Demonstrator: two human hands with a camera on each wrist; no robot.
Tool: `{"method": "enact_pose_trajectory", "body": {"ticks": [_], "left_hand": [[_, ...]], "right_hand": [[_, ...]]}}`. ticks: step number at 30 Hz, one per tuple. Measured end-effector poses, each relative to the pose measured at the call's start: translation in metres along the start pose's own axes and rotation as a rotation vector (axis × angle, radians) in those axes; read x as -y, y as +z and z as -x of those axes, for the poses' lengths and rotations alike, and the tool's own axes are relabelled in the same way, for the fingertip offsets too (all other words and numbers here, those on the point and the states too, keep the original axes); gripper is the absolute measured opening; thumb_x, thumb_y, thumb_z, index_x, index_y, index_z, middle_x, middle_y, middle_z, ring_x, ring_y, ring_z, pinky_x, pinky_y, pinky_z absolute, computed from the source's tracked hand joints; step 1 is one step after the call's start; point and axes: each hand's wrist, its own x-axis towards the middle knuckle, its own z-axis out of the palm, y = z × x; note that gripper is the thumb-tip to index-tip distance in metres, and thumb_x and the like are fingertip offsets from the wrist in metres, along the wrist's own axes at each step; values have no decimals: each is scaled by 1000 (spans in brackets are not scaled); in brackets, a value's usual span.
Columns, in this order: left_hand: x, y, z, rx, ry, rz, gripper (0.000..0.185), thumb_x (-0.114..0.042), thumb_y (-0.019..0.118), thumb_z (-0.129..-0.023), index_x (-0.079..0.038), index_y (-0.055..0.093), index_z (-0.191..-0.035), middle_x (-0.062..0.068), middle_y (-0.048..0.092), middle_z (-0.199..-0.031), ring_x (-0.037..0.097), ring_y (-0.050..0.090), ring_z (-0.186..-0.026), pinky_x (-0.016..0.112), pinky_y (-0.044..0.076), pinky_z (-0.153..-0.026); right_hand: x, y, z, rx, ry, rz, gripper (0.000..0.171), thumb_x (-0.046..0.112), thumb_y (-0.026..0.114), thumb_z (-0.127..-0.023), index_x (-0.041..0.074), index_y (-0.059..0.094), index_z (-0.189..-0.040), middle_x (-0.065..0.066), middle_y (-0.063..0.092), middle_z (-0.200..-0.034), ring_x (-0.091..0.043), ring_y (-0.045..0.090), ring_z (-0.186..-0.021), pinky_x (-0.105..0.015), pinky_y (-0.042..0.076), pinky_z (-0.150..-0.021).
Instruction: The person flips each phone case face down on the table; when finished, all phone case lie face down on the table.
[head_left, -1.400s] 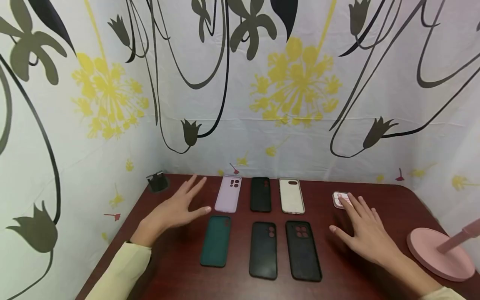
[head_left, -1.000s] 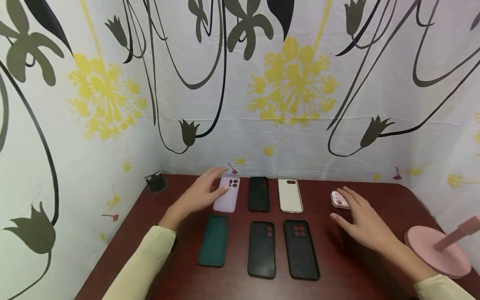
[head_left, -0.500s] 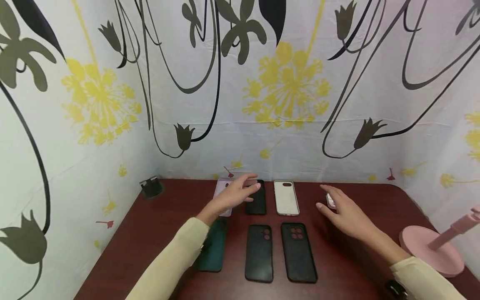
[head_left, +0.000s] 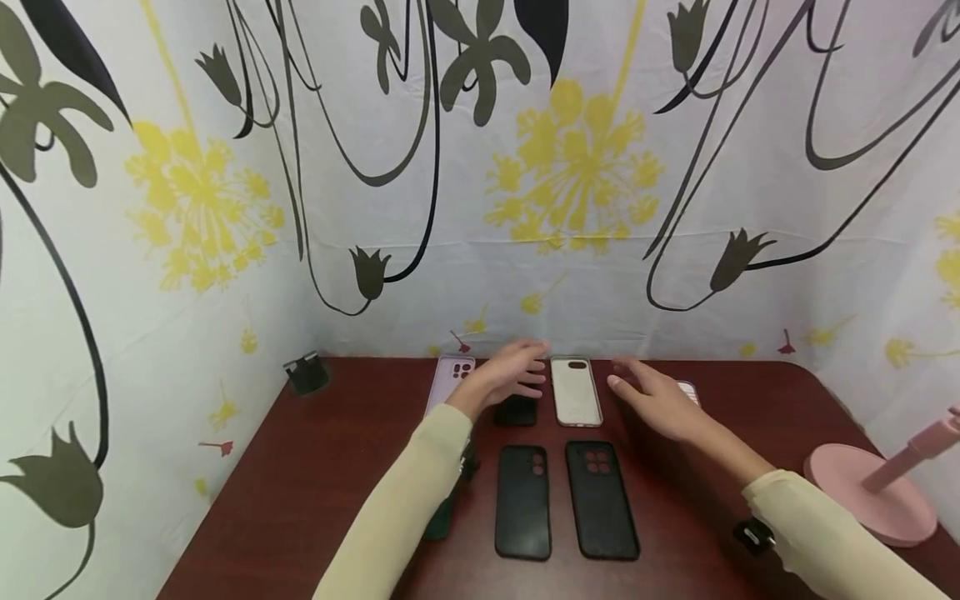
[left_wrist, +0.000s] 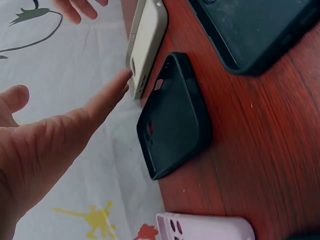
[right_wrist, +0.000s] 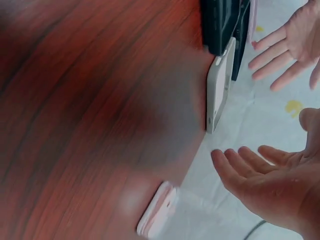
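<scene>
Dark red wood table (head_left: 315, 467) is seen w/ phone cases laid flat in two rows, nothing inside any of them. Left hand (head_left: 508, 377) is held over the black case (head_left: 516, 410) in the back row, mid frame, fingers straight & spread, nothing gripped. Right hand (head_left: 654, 402) is held open too, just right of the white case (head_left: 575, 392). The black case's hollow inside (left_wrist: 172, 117) is shown only by the left wrist cam; a small pink box (right_wrist: 157, 210) is caught blurry by the right one.

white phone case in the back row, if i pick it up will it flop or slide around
The white phone case looks thin and empty, so probably light and slightly bendy. Lying flat on the smooth table, it would likely slide when pushed, not roll or tip.
</scene>
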Motion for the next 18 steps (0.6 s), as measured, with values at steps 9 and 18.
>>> {"method": "enact_pose_trajectory", "body": {"ticks": [9,18], "left_hand": [[8,7,-14,0,-56,32,74,-45,48,-112,-11,17,-170,35,27,-168,52,37,-153,60,47,-118],[17,11,-16,-55,-70,68,77,-48,42,-114,5,21,-166,35,31,-167,50,39,-153,59,49,-116]], "right_hand": [[7,8,-17,199,200,-455,68,45,34,-116,-7,31,-160,-38,38,-160,-53,47,-145,-54,60,-103],[3,18,-35,248,394,-672,72,39,27,-116,-15,16,-163,-40,28,-165,-51,34,-154,-59,43,-122]]}}
